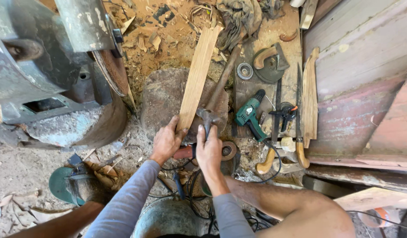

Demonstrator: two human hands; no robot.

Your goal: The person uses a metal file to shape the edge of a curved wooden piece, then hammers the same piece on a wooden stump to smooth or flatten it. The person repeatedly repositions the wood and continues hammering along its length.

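Observation:
My left hand (pixel 166 141) grips the near end of a long light wooden slat (pixel 198 75) that lies over a round stump block (pixel 161 99) and points away from me. My right hand (pixel 208 150) is closed around the head of a hammer (pixel 211 115), whose wooden handle (pixel 224 77) runs up and to the right beside the slat. An angle grinder with a disc (pixel 229 150) lies just under both hands.
A green cordless drill (pixel 249 115), scissors (pixel 283 113), a saw (pixel 299 114), a narrow wood strip (pixel 309 97) and a metal ring (pixel 245 71) lie at the right. Grey machinery (pixel 53 75) stands left. Wood shavings cover the ground beyond. Cables and a metal bucket (pixel 168 218) sit near my knees.

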